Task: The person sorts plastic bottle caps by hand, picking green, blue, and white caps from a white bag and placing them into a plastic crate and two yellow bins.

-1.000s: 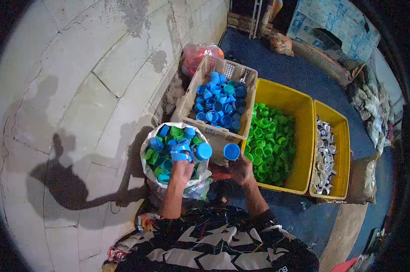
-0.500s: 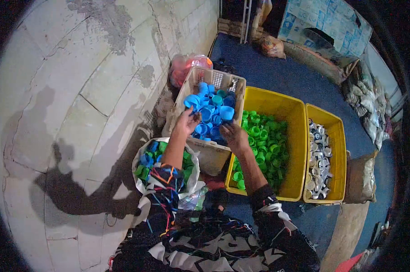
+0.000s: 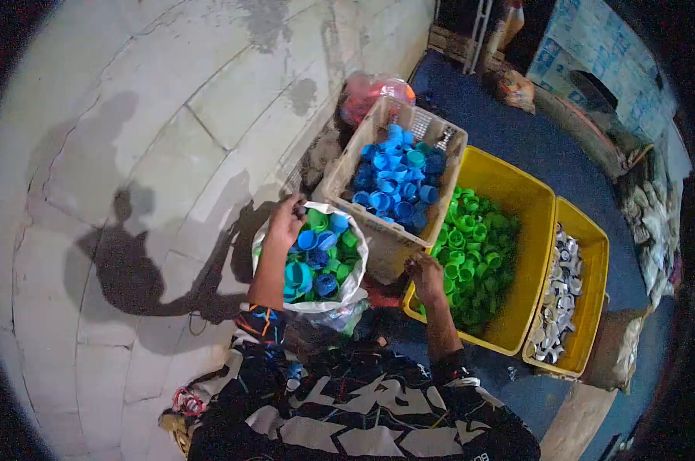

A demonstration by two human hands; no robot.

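My left hand (image 3: 287, 221) is at the upper left rim of a white sack (image 3: 355, 290), fingers curled and closed at its edge. Green and blue plastic caps (image 3: 307, 240) fill the sack. My right hand (image 3: 427, 278) hovers beside the near left corner of a large yellow bin (image 3: 533, 300), its fingers bent and loosely apart with nothing visible in them. Bright green caps (image 3: 463, 238) lie in that bin. Just beyond both hands stands a pale plastic crate (image 3: 347, 165), holding a heap of blue caps (image 3: 393, 180) and a few teal ones.
A smaller yellow bin (image 3: 593, 307) with white and grey caps (image 3: 556, 300) stands on the right. Pale block wall (image 3: 163, 169) rises close on the left. Behind the crate sits a pink-red plastic bag (image 3: 367, 96). Stacked sacks (image 3: 643, 207) line the far right.
Both hands have drawn back from the blue caps in the crate, the left to the sack's rim, the right toward the yellow bin's corner. My view has shifted left, showing more of the sack.
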